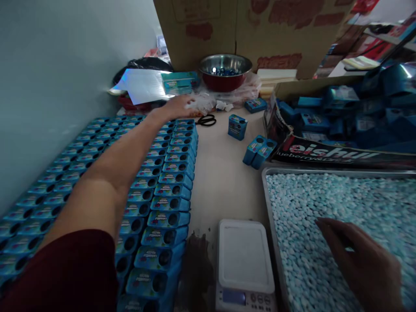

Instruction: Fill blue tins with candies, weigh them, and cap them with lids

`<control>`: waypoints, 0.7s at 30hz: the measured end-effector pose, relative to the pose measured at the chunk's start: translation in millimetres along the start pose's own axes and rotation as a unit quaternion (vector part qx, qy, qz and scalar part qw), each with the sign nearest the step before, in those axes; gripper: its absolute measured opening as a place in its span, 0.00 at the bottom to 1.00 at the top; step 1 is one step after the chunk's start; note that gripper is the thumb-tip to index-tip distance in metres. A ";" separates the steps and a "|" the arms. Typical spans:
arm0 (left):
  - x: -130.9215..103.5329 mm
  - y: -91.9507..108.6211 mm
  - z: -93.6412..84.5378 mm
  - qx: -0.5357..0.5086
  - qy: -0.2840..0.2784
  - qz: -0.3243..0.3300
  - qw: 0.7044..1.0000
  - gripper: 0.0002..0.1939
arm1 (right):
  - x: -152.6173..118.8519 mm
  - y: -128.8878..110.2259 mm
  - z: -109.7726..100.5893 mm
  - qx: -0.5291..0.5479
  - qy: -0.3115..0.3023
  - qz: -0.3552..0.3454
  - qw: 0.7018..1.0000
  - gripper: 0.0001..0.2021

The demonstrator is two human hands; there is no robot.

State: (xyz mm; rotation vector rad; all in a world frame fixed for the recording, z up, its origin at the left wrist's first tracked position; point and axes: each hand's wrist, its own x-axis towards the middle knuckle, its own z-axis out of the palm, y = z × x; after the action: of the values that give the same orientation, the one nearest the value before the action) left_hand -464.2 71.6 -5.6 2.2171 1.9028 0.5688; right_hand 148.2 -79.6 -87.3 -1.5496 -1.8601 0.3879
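Observation:
My left arm stretches far across rows of small blue boxes [169,190]. My left hand [180,106] reaches the far end of the table, its fingers on crumpled clear plastic [205,103] beside black scissors [206,120]. Whether it grips the plastic I cannot tell. My right hand [360,255] rests with loosely curled fingers on a metal tray [267,182] filled with pale blue and white candies [338,203]. It seems to hold nothing.
A white digital scale [244,260] sits at the near edge between the boxes and the tray. Loose blue boxes [259,151] stand mid-table. A steel bowl [225,69] and large cardboard cartons [260,30] stand at the back. An open carton of blue packs [344,117] is at right.

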 end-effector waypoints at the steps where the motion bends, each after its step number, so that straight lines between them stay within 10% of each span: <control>1: 18.4 15.4 11.2 0.016 0.003 -0.004 1.000 0.37 | 0.4 0.7 -0.6 0.000 0.003 -0.006 1.000 0.02; 4: 69.0 59.0 55.0 0.041 -0.032 0.036 0.998 0.45 | 0.5 7.5 -0.9 -0.001 0.013 -0.035 0.999 0.04; 10: 88.2 99.5 97.9 0.041 -0.075 0.014 0.996 0.20 | -3.2 24.6 5.6 -0.034 -0.004 -0.148 0.988 0.14; 21: -91.7 189.2 31.8 -0.038 -0.012 -0.017 0.999 0.20 | 3.5 23.0 10.7 -0.065 -0.057 -0.147 0.985 0.16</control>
State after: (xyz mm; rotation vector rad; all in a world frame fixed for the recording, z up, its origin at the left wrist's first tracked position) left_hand -289.5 -47.3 18.1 2.1323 1.8709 0.5959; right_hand 158.1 -68.5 -108.2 -1.3288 -2.2036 0.2265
